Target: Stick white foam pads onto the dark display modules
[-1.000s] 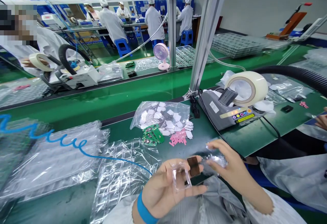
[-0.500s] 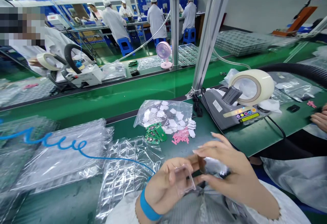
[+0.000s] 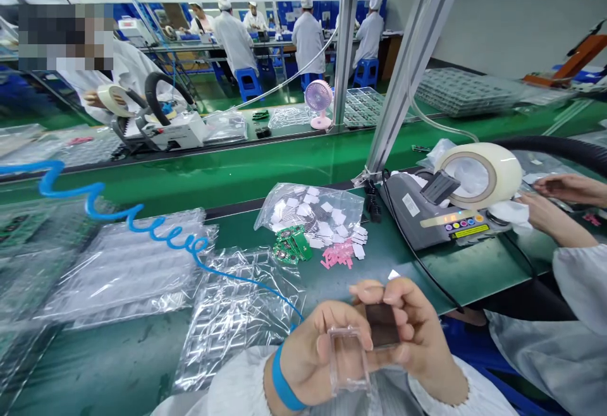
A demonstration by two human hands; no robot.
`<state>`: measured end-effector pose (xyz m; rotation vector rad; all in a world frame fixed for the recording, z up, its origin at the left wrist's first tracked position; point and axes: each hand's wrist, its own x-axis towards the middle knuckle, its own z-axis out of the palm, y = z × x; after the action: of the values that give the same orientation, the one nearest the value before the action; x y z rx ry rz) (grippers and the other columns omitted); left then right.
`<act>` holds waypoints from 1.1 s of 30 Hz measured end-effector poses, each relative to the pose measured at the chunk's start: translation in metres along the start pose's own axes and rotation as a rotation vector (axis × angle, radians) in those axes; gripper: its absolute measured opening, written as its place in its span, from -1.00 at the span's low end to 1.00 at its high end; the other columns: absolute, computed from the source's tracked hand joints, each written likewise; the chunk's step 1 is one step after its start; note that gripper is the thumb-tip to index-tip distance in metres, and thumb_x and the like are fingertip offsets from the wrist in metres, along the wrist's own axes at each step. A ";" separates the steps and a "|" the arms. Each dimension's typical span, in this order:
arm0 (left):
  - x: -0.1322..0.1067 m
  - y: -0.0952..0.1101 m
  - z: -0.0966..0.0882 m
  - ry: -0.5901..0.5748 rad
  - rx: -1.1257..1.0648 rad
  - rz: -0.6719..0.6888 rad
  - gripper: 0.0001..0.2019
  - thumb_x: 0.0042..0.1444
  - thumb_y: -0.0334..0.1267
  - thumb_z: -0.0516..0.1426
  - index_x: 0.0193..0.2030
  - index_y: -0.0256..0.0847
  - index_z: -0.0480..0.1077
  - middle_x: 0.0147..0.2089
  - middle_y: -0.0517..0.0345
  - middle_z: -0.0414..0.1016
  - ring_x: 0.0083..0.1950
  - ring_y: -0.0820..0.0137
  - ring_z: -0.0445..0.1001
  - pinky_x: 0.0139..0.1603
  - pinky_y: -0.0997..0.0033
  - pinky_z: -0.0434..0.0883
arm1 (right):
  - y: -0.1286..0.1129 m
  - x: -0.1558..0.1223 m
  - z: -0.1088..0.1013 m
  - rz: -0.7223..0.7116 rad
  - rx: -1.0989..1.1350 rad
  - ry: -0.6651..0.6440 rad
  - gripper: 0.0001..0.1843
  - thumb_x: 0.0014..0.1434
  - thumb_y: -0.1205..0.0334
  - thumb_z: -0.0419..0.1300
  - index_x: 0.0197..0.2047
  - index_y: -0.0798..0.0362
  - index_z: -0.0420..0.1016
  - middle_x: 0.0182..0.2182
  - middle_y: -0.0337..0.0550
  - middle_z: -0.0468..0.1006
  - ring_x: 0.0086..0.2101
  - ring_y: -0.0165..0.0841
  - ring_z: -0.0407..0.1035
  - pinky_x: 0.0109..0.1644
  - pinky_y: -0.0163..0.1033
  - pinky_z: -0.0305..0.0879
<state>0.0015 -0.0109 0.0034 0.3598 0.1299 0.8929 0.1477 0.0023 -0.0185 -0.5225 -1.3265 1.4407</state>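
Observation:
Low in the head view my left hand (image 3: 308,353) is closed on a clear plastic frame (image 3: 349,360), a small rectangular piece with raised edges. It wears a blue wrist strap (image 3: 286,379) with a coiled blue cord (image 3: 237,277). Right beside it, my right hand (image 3: 422,334) grips a small dark rectangular panel (image 3: 382,325), perhaps a display, by its edges. A bit of white (image 3: 393,274) shows above the right fingers. Fingertips of the left hand are near or behind the panel; whether they touch it I cannot tell.
Ahead lie green circuit boards (image 3: 291,245), pink strips (image 3: 337,254) and a plastic bag (image 3: 310,210) with white pieces. A grey tape dispenser (image 3: 422,214) stands right, with a co-worker's hands (image 3: 545,210) behind it. Clear trays (image 3: 237,308) lie left. A metal post (image 3: 403,68) rises ahead.
My right hand has turned and come closer to my left, so the panel now shows its dark face. The co-worker's hands have moved in behind the dispenser. The camera view has shifted slightly.

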 end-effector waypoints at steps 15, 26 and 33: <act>-0.005 0.009 0.004 0.026 0.666 0.090 -0.68 -0.27 -0.05 0.31 -0.30 -0.06 0.56 -0.05 0.02 0.34 0.01 0.19 0.32 0.13 0.14 0.17 | -0.050 0.010 -0.001 -0.197 -0.996 0.067 -0.89 0.14 0.37 0.12 -0.40 0.00 0.29 -0.49 -0.25 0.39 -0.41 -0.36 0.31 -0.20 -0.14 0.29; -0.007 0.009 0.005 0.024 0.783 0.066 -0.67 -0.21 -0.07 0.29 -0.22 -0.02 0.54 -0.03 0.00 0.31 0.04 0.12 0.31 0.11 0.08 0.22 | -0.045 0.003 -0.004 -0.099 -0.917 0.068 -0.87 0.19 0.33 0.07 -0.41 0.02 0.24 -0.45 -0.26 0.37 -0.36 -0.37 0.28 -0.27 -0.21 0.23; -0.006 0.006 0.002 0.027 0.817 0.074 -0.67 -0.23 -0.12 0.31 -0.23 -0.03 0.54 -0.04 0.02 0.29 0.03 0.16 0.32 0.12 0.09 0.22 | -0.035 -0.004 -0.004 -0.077 -0.940 0.071 -0.83 0.23 0.36 0.00 -0.41 0.02 0.20 -0.44 -0.23 0.30 -0.34 -0.33 0.22 -0.23 -0.15 0.17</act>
<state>-0.0066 -0.0128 0.0071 1.1167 0.5133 0.8887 0.1659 -0.0056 0.0113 -1.0919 -1.9042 0.6505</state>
